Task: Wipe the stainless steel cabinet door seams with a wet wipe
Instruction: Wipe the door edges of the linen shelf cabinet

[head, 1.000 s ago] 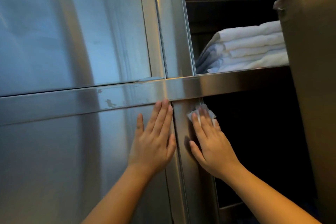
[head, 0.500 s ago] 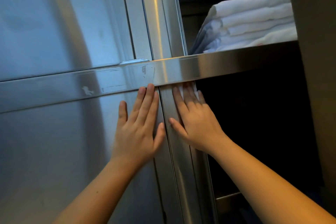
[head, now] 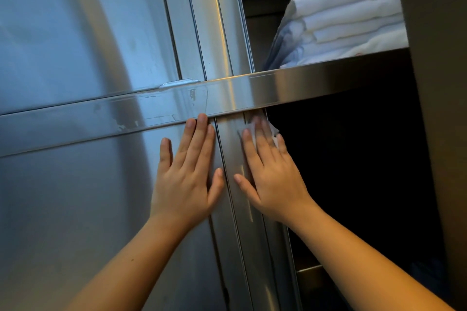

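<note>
A stainless steel cabinet fills the view, with a closed lower door (head: 88, 209) on the left and a vertical frame post (head: 233, 159) beside it. My left hand (head: 187, 174) lies flat on the door, fingers straight, its fingertips just under the horizontal rail (head: 151, 108). My right hand (head: 270, 171) presses a white wet wipe (head: 274, 131) against the post's right edge, just below the rail. Straight fingers cover most of the wipe; only its corners show.
The right side of the cabinet stands open, with a dark lower compartment (head: 353, 184). Folded white towels (head: 348, 23) are stacked on the shelf above it. A tall panel (head: 442, 108) rises at the far right. Smudges mark the rail.
My right hand slid up under the rail, hiding the wipe, and has now come slightly down so the wipe's corners show again. My left hand stays flat on the door.
</note>
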`<act>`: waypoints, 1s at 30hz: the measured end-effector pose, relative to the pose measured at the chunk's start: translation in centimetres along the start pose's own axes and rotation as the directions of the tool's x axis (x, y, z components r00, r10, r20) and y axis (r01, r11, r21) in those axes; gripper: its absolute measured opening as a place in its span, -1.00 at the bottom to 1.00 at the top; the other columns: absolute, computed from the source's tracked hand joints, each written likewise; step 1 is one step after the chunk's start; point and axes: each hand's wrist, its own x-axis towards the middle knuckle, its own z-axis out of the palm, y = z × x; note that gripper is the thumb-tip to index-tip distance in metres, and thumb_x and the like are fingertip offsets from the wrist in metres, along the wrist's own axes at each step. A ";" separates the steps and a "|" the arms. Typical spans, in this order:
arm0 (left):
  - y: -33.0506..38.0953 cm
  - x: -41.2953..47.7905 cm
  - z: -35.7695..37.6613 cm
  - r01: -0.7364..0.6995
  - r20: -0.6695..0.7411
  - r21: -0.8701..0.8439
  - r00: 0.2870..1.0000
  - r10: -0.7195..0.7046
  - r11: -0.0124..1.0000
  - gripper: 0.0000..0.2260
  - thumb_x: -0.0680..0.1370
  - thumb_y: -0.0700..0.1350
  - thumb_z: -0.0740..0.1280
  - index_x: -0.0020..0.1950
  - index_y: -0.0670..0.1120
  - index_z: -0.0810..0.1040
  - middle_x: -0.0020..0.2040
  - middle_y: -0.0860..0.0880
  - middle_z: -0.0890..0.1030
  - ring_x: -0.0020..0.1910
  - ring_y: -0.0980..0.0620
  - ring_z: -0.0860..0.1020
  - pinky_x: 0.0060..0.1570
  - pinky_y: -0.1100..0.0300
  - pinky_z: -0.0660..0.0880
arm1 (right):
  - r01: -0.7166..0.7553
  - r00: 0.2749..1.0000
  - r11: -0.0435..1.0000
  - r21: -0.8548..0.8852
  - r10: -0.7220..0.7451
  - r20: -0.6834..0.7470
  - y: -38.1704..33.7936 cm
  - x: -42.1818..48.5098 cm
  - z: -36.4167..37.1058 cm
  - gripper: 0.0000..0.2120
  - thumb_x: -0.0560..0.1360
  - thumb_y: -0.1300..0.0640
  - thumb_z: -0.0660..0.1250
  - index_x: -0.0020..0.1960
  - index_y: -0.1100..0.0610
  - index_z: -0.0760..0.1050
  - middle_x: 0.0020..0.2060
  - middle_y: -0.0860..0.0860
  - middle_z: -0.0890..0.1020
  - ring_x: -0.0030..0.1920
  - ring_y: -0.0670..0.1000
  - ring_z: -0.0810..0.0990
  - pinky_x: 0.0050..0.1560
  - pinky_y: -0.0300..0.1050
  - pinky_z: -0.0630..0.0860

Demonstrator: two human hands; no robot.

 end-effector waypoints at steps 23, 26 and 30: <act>-0.1 -0.1 0.2 0.009 0.003 -0.021 1.000 -0.009 1.000 -0.45 0.53 0.03 0.09 0.46 -0.23 0.21 0.48 -0.17 0.19 0.47 -0.05 0.15 0.42 -0.07 -0.02 | -0.138 0.976 0.990 -0.012 0.138 0.171 1.6 0.7 -0.7 -0.34 0.55 -0.15 0.00 0.48 0.26 0.03 0.45 0.25 0.04 0.47 0.22 -0.05 0.39 0.04 -0.21; -0.1 -0.1 0.2 0.012 0.003 -0.019 1.000 -0.012 1.000 -0.45 0.53 0.03 0.09 0.46 -0.23 0.22 0.47 -0.17 0.20 0.46 -0.05 0.15 0.40 -0.08 0.00 | -0.156 0.983 0.985 -0.076 0.163 0.090 1.4 2.4 -1.1 -0.37 0.51 -0.10 0.00 0.33 0.38 0.36 0.23 0.37 0.46 0.30 0.31 0.40 0.34 0.18 0.12; 0.0 -0.1 0.1 0.012 0.005 -0.018 1.000 -0.012 1.000 -0.45 0.53 0.03 0.08 0.46 -0.23 0.22 0.48 -0.17 0.19 0.46 -0.05 0.15 0.41 -0.07 -0.01 | -0.164 0.981 0.985 -0.051 0.169 0.098 1.1 1.3 -0.8 -0.34 0.52 -0.12 -0.04 0.41 0.36 0.22 0.37 0.34 0.28 0.42 0.29 0.18 0.37 0.16 0.01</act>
